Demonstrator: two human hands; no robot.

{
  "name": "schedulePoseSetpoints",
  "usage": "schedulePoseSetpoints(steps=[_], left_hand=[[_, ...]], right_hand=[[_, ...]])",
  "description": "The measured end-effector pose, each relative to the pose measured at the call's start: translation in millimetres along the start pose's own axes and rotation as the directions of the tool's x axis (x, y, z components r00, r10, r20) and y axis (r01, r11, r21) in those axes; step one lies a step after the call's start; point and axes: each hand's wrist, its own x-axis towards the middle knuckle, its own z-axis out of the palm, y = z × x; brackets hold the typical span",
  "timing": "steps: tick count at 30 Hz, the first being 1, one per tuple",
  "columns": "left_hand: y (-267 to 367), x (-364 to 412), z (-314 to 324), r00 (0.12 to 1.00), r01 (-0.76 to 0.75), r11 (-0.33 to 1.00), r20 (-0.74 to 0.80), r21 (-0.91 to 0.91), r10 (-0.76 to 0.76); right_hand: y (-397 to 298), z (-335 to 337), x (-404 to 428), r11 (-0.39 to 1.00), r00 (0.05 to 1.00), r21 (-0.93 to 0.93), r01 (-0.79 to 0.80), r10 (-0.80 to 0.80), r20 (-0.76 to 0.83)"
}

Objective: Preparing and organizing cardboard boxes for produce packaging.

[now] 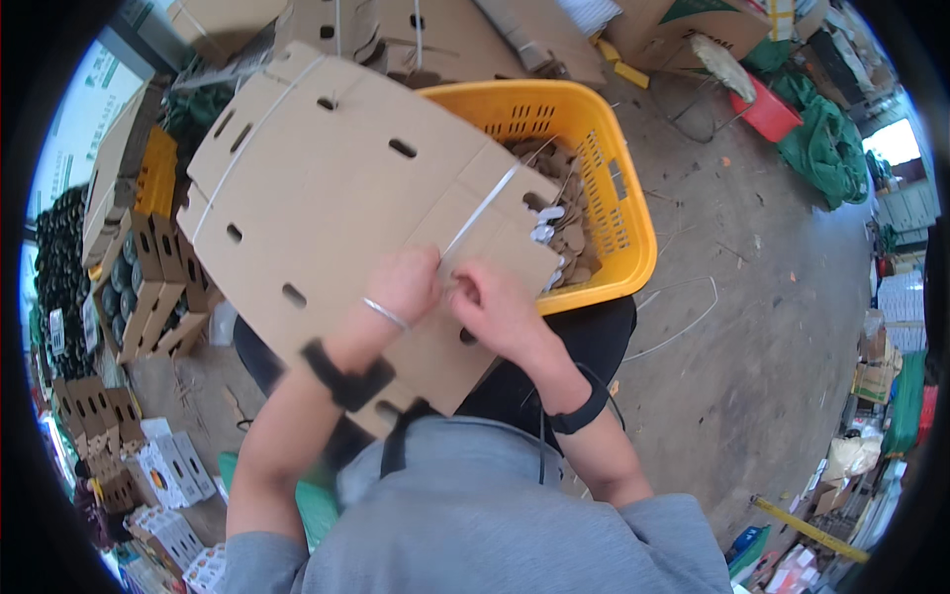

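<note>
A stack of flattened cardboard boxes [326,185] with oval hand holes lies across my lap, bound by two white straps. My left hand [404,286] is closed on the nearer white strap [479,209], low on the cardboard. Just right of it, my right hand [493,304] is curled close to the strap's lower end, its fingertips near one another; whether it grips anything is unclear. Beyond the stack's right edge stands a yellow plastic basket [640,252], partly covered by the cardboard and holding many brown cardboard cut-outs [575,230] and a few whitish pieces.
Flattened cartons [460,37] lie beyond the basket. At left, open cartons [152,312] hold dark round produce. A loose strap loop [686,319] lies on the floor at right. Farther right are a red basin [768,115] and green netting [831,160].
</note>
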Motion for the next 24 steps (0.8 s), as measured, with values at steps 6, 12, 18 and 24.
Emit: schedulePoseSetpoints(steps=[6,12,18,24], left_hand=[[-34.2,-13.7,-21.4,0.939,0.341,0.477,0.264,-0.81,-0.222],[-18.8,-37.9,-0.3,0.992,-0.082,0.961,-0.111,-0.264,0.054],[-18.0,-21.9,-6.1,0.995,-0.066,0.995,0.064,-0.073,0.071],[-6.4,-19.7,-10.2,0.998,-0.006,1.0,0.056,-0.007,0.007]], right_hand=[[11.5,12.4,10.9,0.997,0.998,-0.073,-0.02,0.016,-0.062],[3.0,21.8,14.7,0.999,0.997,-0.024,-0.026,0.024,-0.079],[0.2,22.3,11.2,1.0,0.998,0.006,-0.025,0.025,-0.064],[-2.9,28.5,9.8,0.992,0.993,-0.091,0.081,-0.088,-0.074]])
